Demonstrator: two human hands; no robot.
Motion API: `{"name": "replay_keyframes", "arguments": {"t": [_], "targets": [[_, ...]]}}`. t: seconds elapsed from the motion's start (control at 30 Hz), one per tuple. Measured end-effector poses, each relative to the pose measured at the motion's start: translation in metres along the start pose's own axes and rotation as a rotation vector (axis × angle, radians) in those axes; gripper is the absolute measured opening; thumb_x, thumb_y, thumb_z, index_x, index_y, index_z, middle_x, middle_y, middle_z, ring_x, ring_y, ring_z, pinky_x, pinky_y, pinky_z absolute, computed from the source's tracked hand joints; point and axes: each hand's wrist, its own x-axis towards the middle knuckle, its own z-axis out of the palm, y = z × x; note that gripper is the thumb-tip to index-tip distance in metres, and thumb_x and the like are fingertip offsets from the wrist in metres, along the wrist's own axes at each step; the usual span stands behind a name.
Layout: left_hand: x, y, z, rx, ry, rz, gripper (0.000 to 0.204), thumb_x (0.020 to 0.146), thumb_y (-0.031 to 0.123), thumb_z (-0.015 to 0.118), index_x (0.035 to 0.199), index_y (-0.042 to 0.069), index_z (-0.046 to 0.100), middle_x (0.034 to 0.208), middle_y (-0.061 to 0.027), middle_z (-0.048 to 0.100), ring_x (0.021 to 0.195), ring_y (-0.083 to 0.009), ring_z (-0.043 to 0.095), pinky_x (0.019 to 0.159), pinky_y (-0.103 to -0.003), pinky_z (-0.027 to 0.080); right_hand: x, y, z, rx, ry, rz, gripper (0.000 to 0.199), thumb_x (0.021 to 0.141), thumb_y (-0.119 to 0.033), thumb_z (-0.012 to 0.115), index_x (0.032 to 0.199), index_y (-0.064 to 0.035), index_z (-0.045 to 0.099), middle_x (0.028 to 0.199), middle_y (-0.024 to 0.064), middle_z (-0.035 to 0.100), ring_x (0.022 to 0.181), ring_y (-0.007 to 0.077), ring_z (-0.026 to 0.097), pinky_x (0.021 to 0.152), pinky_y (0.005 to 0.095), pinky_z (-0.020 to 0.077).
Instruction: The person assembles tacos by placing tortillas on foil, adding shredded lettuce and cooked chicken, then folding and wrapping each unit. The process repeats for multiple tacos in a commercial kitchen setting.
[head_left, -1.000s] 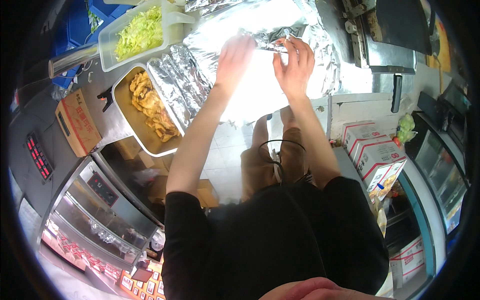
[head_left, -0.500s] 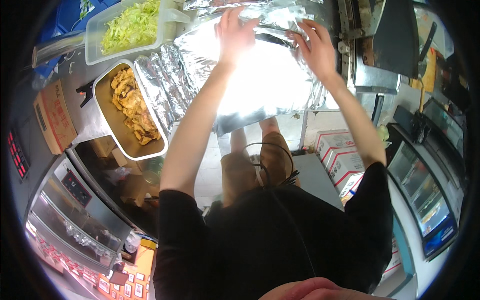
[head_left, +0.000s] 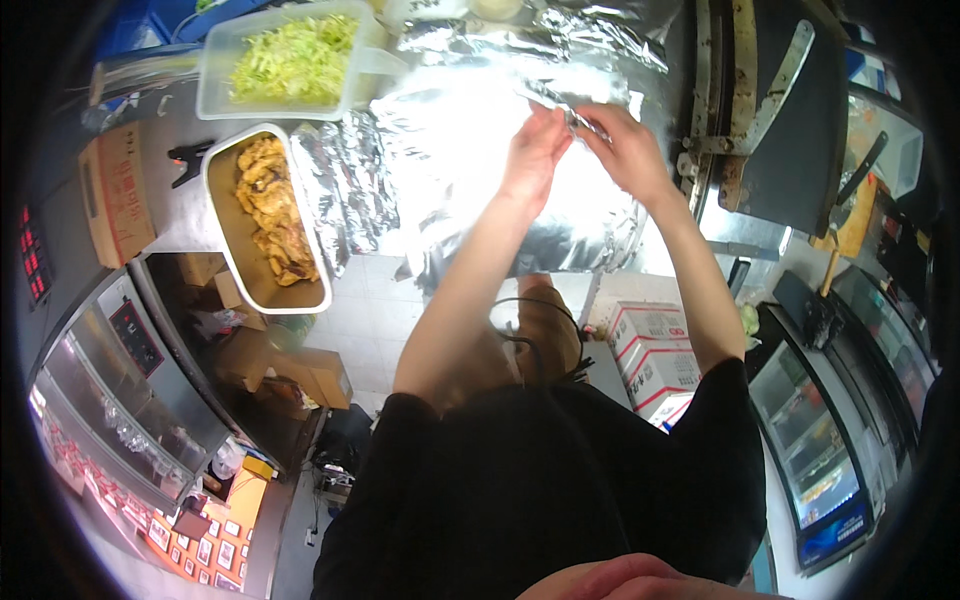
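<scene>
Foil (head_left: 450, 165) lies spread out in front of the person, glare washing out much of its middle and its creased near edge facing the person's legs. Above its middle, toward the far side, the left hand (head_left: 537, 160) and right hand (head_left: 630, 155) are just beside each other, wrists apart and fingertips almost meeting. Both are closed on a narrow, crumpled strip of the foil, pinched between fingers and thumb; whether the strip is joined to the sheet, the glare hides. More foil, heavily wrinkled, runs along the left side, next to a white-rimmed tray (head_left: 209, 215) holding browned pieces of food (head_left: 272, 215). Beyond the tray is a clear tub (head_left: 362, 80) of shredded lettuce (head_left: 295, 62). A black clip (head_left: 187, 165) sits left of the tray, near a brown carton (head_left: 117, 200). On the right, low down, are white boxes (head_left: 655, 350) with red stripes.
</scene>
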Motion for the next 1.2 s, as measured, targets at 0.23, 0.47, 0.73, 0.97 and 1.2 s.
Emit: {"name": "replay_keyframes", "arguments": {"t": [0.23,0.47,0.73,0.97,1.2], "targets": [[-0.08,0.019,-0.004,0.03,-0.005,0.078,0.031,0.108,0.008,0.073,0.134,0.003,0.058,0.121,-0.0104,0.073,0.116,-0.0216,0.07,0.102,-0.039,0.056,-0.077,-0.102,0.017,0.269,0.149,0.095,0.039,0.101,-0.01,0.08,0.137,-0.0006,0.071,0.133,0.0189,0.075,0.105,0.032,0.077,0.087,0.04,0.0632],[-0.057,0.154,0.029,1.596,0.093,0.904,0.046,0.084,-0.004,0.082,0.128,0.002,0.07,0.115,-0.0133,0.071,0.082,-0.0241,0.07,0.08,-0.038,0.06,-0.105,-0.127,0.011,0.322,0.344,0.14,0.033,0.091,-0.007,0.085,0.122,0.0028,0.077,0.143,0.0193,0.066,0.108,0.0311,0.07,0.091,0.0406,0.0608],[0.022,0.153,0.031,1.848,0.198,1.32,0.054,0.082,-0.004,0.082,0.133,0.009,0.073,0.112,-0.013,0.065,0.106,-0.0342,0.065,0.095,-0.047,0.054,-0.098,-0.112,-0.004,0.307,0.336,0.155,0.027,0.095,-0.002,0.082,0.121,0.0038,0.078,0.147,0.0195,0.064,0.115,0.0331,0.072,0.094,0.0392,0.0604],[0.038,0.134,0.014,1.874,0.21,1.365,0.042,0.086,0.006,0.084,0.125,0.009,0.069,0.13,-0.0104,0.07,0.134,-0.0324,0.062,0.116,-0.051,0.039,0.013,-0.065,-0.044,0.144,0.615,0.103,0.024,0.096,-0.013,0.082,0.117,-0.0029,0.079,0.129,0.0139,0.073,0.109,0.0316,0.073,0.089,0.0415,0.0606],[0.02,0.131,0.018,1.942,0.319,1.296,0.054,0.088,0.009,0.085,0.14,0.01,0.067,0.144,-0.0102,0.062,0.139,-0.0354,0.057,0.117,-0.052,0.039,0.301,0.077,-0.034,0.028,0.355,0.189,0.035,0.105,-0.017,0.065,0.136,-0.0017,0.07,0.133,0.0277,0.071,0.126,0.0429,0.067,0.11,0.0462,0.0527]]}}
